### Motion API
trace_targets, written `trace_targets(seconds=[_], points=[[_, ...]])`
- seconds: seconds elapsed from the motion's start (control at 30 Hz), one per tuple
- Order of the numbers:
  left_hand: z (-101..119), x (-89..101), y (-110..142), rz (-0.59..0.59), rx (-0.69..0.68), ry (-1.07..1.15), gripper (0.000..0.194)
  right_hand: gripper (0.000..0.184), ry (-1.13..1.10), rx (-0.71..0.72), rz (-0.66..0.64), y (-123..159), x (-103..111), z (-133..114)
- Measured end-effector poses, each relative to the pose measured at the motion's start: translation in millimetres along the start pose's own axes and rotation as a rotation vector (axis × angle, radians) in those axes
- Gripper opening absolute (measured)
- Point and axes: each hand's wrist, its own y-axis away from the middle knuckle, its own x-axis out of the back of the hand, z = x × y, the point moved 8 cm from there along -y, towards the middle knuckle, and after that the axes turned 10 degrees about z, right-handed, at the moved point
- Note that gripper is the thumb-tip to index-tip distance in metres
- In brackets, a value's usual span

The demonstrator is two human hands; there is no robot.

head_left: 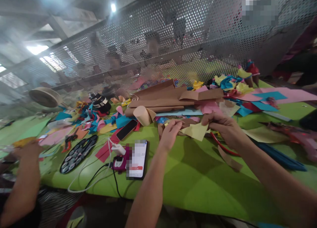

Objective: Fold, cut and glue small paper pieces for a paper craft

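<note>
A piece of pale yellow paper [196,132] is held up over the green table between my two hands. The fingers of my right hand [220,125] are closed on its upper right corner. At its left end, the fingers of my left hand [172,133] are pinched together, apparently on the paper's edge, though the contact is partly hidden. Just behind the paper lie brown scraps [186,123]. A red curved strip [220,143] and a loose brown strip [229,159] are below my right hand.
Left of my arm lie a lit phone [138,158], a dark phone [126,130], a power strip [121,162] with cables and a black tray [78,153]. Brown paper sheets [158,97] stretch along the perforated screen [198,33]. Another person's hand [28,147] is at far left.
</note>
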Motion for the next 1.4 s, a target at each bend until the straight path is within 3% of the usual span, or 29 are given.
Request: trace_targets(seconds=[0.13, 0.2, 0.4, 0.53, 0.7, 0.93, 1.2, 1.4], points=[[3, -15.8, 7, -0.143, -0.091, -0.18, 0.02, 0.006, 0.11, 0.104, -0.043, 3, -5, -6], [-3, -19.3, 8, -0.17, -0.097, -0.218, 0.021, 0.007, 0.075, 0.08, -0.043, 4, -6, -3], [-12, -9.7, 0, -0.025, -0.106, -0.159, 0.028, 0.026, -0.234, -0.187, 0.003, 6, -13, 20], [-11, -15.1, 3, -0.031, -0.123, -0.156, 0.028, 0.04, -0.216, -0.263, -0.064, 11, -31, 30], [-10, -20.9, 9, -0.039, -0.146, -0.237, 0.02, 0.045, -0.249, -0.364, 0.003, 14, -33, 42], [-10, -21.0, 7, -0.059, -0.19, -0.28, 0.02, 0.041, -0.235, -0.24, 0.073, 10, -23, 32], [-18, -17.6, 4, -0.064, -0.135, -0.283, 0.024, 0.037, -0.14, -0.096, 0.12, 8, -14, 19], [-18, -17.8, 4, -0.076, -0.108, -0.279, 0.032, 0.036, -0.12, -0.084, 0.146, 8, -11, 18]])
